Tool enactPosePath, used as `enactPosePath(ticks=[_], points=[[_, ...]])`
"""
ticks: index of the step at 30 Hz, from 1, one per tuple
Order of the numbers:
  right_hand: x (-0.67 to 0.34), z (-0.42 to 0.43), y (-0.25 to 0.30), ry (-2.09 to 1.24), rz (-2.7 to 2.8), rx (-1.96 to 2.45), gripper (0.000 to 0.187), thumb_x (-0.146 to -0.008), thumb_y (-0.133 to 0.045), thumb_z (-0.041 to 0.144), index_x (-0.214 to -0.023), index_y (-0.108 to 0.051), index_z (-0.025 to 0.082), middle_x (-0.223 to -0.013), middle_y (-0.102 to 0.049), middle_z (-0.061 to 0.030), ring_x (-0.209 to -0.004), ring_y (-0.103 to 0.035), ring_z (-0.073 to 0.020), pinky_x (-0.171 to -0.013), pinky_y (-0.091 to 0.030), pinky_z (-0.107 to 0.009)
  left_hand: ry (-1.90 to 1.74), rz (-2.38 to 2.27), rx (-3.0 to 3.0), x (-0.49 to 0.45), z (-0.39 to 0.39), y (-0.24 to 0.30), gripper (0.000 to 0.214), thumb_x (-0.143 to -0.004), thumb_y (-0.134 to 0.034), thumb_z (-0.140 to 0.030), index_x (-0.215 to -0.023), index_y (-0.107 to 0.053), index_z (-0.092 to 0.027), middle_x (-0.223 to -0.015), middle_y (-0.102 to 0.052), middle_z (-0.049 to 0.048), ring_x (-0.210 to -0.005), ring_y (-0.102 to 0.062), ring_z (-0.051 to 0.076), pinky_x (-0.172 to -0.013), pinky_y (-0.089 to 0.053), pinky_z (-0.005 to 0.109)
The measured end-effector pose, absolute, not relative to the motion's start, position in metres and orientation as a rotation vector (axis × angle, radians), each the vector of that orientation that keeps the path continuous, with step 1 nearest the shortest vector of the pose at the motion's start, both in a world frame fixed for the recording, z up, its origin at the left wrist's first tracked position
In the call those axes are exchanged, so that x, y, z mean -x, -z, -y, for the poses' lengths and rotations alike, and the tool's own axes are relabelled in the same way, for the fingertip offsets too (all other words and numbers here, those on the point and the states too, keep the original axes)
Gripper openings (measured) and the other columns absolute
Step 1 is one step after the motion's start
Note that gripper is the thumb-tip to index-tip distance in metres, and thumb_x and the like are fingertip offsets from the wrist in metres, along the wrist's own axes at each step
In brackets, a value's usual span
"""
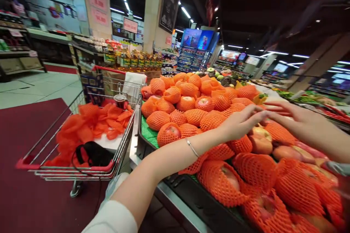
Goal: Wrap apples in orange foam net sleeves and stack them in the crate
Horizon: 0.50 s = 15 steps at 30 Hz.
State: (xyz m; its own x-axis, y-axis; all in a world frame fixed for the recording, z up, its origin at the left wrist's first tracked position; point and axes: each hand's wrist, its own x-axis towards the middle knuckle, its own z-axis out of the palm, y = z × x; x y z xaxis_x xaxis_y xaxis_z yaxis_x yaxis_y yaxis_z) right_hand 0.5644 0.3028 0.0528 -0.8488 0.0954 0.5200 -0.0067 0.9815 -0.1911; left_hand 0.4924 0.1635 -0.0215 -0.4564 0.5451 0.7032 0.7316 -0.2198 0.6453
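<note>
Over the right part of a fruit pile, my left hand (242, 121) and my right hand (296, 115) meet at the fingertips. The fingers of both hands are stretched out, and no object shows between them. Right below lies a bare yellowish-red apple (261, 142), touching other fruit. Around it are several apples in orange foam nets, among them a netted apple (168, 134) left of my left forearm. A loosely wrapped apple (220, 182) lies nearer to me. Whether my fingertips touch the fruit beneath, I cannot tell.
A shopping cart (115, 169) at the left holds a heap of orange foam nets (90, 120) and a black bag (94, 154). The stand's dark rim (197, 200) runs beneath my left forearm. Oil bottles (133, 60) stand behind the cart.
</note>
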Motion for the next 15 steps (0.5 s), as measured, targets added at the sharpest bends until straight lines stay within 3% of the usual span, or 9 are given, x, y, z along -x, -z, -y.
enactPosePath(ticks=[3, 5, 8, 11, 13, 15], points=[[-0.594, -0.246, -0.044, -0.788, 2.332, 0.146, 0.052, -0.073, -0.051, 0.064, -0.107, -0.065, 0.028, -0.109, -0.073, -0.0138, -0.101, -0.069, -0.0294, -0.095, -0.050, -0.051, 1.632, 1.747, 1.434, -0.505, -0.135, -0.001, 0.038, -0.102, -0.027, -0.034, -0.110, -0.062, -0.021, -0.107, -0.072, -0.0039, -0.101, -0.069, 0.010, -0.096, -0.054, 0.019], [-0.600, -0.226, -0.023, -0.948, 2.176, 0.099, 0.048, -0.074, -0.053, 0.059, -0.108, -0.063, 0.025, -0.104, -0.073, -0.0156, -0.101, -0.070, -0.0298, -0.096, -0.051, -0.051, 1.666, 1.605, 1.311, -0.514, -0.108, -0.020, 0.038, -0.102, -0.027, -0.029, -0.110, -0.063, -0.018, -0.109, -0.072, -0.0052, -0.100, -0.068, 0.007, -0.093, -0.053, 0.016], [-0.594, -0.225, 0.018, -0.772, 2.222, 0.111, 0.045, -0.075, -0.048, 0.058, -0.101, -0.064, 0.024, -0.101, -0.073, -0.0171, -0.098, -0.069, -0.0344, -0.091, -0.052, -0.054, 1.693, 1.533, 1.156, -0.516, -0.058, -0.042, 0.045, -0.102, -0.018, -0.030, -0.109, -0.060, -0.014, -0.095, -0.072, -0.0007, -0.086, -0.067, 0.005, -0.079, -0.056, 0.015], [-0.587, -0.237, 0.048, -0.534, 2.412, 0.055, 0.037, -0.077, -0.048, 0.056, -0.092, -0.066, 0.027, -0.103, -0.074, -0.0147, -0.102, -0.068, -0.0345, -0.093, -0.051, -0.051, 1.375, 1.800, 1.051, -0.494, 0.006, -0.045, 0.044, -0.101, -0.021, -0.031, -0.101, -0.061, -0.014, -0.088, -0.069, -0.0019, -0.077, -0.064, 0.002, -0.073, -0.051, 0.013], [-0.587, -0.242, 0.056, -0.482, 2.438, 0.006, 0.035, -0.080, -0.046, 0.054, -0.093, -0.066, 0.029, -0.108, -0.074, -0.0129, -0.106, -0.067, -0.0327, -0.093, -0.051, -0.048, 1.064, 2.029, 0.623, -0.469, 0.058, -0.028, 0.041, -0.101, -0.023, -0.034, -0.106, -0.060, -0.018, -0.104, -0.068, -0.0042, -0.090, -0.062, 0.000, -0.084, -0.047, 0.012], [-0.589, -0.242, 0.057, -0.473, 2.397, 0.016, 0.038, -0.082, -0.043, 0.054, -0.095, -0.065, 0.026, -0.109, -0.074, -0.0139, -0.106, -0.067, -0.0331, -0.092, -0.051, -0.047, 1.000, 2.161, 0.331, -0.445, 0.114, 0.007, 0.049, -0.102, -0.015, -0.033, -0.107, -0.059, -0.013, -0.106, -0.066, 0.0000, -0.099, -0.059, 0.001, -0.091, -0.044, 0.016]])
